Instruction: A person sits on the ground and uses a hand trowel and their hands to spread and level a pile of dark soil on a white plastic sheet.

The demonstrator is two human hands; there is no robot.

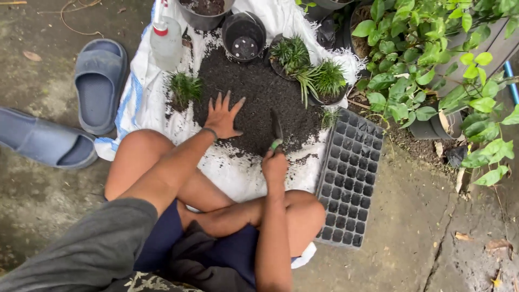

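Note:
A pile of dark potting soil (259, 92) lies spread on a white woven sack (232, 173) in front of my crossed legs. My left hand (223, 116) rests flat on the soil with fingers spread. My right hand (274, 162) grips the green handle of a small trowel (277, 130), whose dark blade points into the soil. A black seedling tray (351, 184) with several empty cells lies on the ground to the right of my right hand.
Small grassy plants (184, 89) and potted tufts (324, 81) sit around the soil. Black pots (244, 35) and a clear plastic bottle (165, 40) stand at the back. Two blue slippers (100, 84) lie at left. A leafy shrub (432, 59) fills the right.

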